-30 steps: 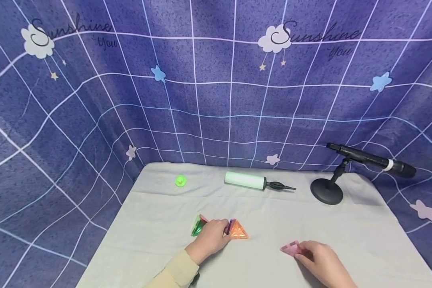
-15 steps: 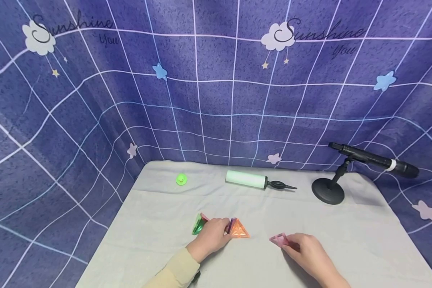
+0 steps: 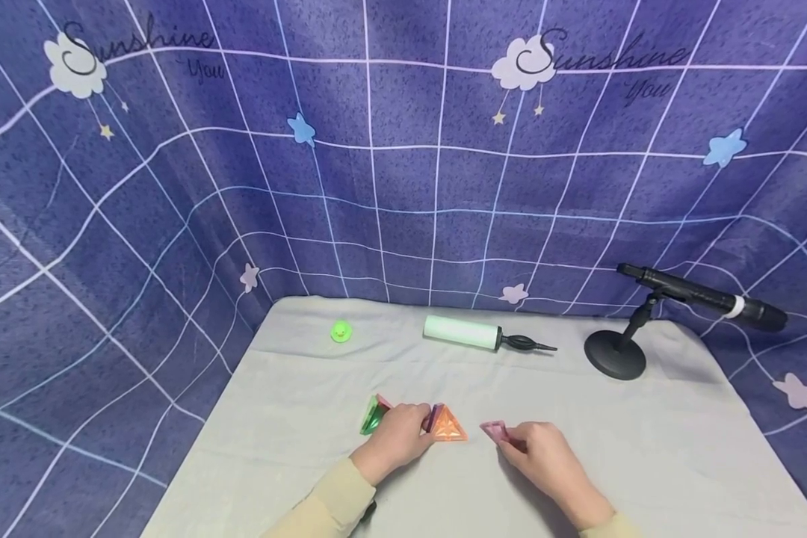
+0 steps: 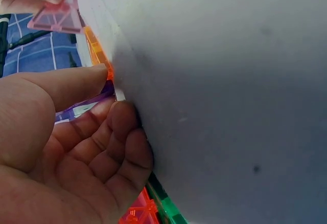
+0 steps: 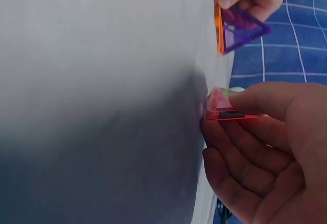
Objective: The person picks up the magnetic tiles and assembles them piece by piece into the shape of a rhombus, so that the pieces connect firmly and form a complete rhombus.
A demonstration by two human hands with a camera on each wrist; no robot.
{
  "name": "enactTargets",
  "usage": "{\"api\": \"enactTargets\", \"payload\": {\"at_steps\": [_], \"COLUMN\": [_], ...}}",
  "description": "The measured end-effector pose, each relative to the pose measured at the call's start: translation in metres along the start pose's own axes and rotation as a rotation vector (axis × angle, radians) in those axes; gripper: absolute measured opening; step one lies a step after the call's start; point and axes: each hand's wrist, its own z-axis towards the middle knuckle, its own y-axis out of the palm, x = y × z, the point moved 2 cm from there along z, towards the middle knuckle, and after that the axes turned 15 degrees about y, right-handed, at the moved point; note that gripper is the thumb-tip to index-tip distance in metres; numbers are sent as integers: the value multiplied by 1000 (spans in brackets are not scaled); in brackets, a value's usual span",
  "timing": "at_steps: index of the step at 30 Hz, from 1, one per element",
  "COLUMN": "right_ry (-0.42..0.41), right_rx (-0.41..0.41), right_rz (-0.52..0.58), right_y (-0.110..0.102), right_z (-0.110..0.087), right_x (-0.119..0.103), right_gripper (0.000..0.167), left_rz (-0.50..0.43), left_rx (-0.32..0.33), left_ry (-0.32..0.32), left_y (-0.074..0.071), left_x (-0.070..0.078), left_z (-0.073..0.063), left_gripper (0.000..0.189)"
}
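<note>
My left hand (image 3: 398, 437) pinches an upright purple triangular magnetic tile (image 5: 246, 39) near the middle of the table. Against the purple tile leans an orange triangular magnetic tile (image 3: 447, 426), touched by my left thumb tip in the left wrist view. On the hand's other side are a green tile (image 3: 371, 420) and a red tile (image 4: 141, 211), both partly hidden by the hand. To the right, my right hand (image 3: 545, 456) pinches a pink translucent tile (image 3: 492, 430) between thumb and fingers, a short gap away from the orange one.
A pale green hand pump (image 3: 462, 332) with a black nozzle lies at the back. Left of it sits a small green rubber duck (image 3: 341, 332). A black microphone on a round stand (image 3: 615, 355) occupies the back right. A patterned blue curtain (image 3: 403, 179) hangs behind the table.
My right hand has brought the pink tile leftward and slightly farther back, closer to the orange tile. My left hand has stayed in place on the purple tile.
</note>
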Motion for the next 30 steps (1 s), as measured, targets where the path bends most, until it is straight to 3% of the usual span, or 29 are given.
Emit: {"api": "enactTargets", "payload": {"at_steps": [6, 16, 25, 30], "right_ry": [11, 86, 80, 84], "right_rx": [14, -44, -43, -43], "right_rz": [5, -37, -33, -29], "right_y": [10, 26, 37, 40], "right_z": [9, 23, 30, 32], "right_x": [-15, -31, -36, -39], "right_gripper": [27, 28, 27, 35], "left_rz": [10, 26, 7, 7], "left_rx": [10, 35, 12, 6], "left_ry": [14, 47, 20, 16], "left_y": [-1, 0, -3, -5], "left_x": [-1, -2, 0, 3], "left_z": [1, 0, 1, 1], "left_gripper": [25, 27, 25, 24]}}
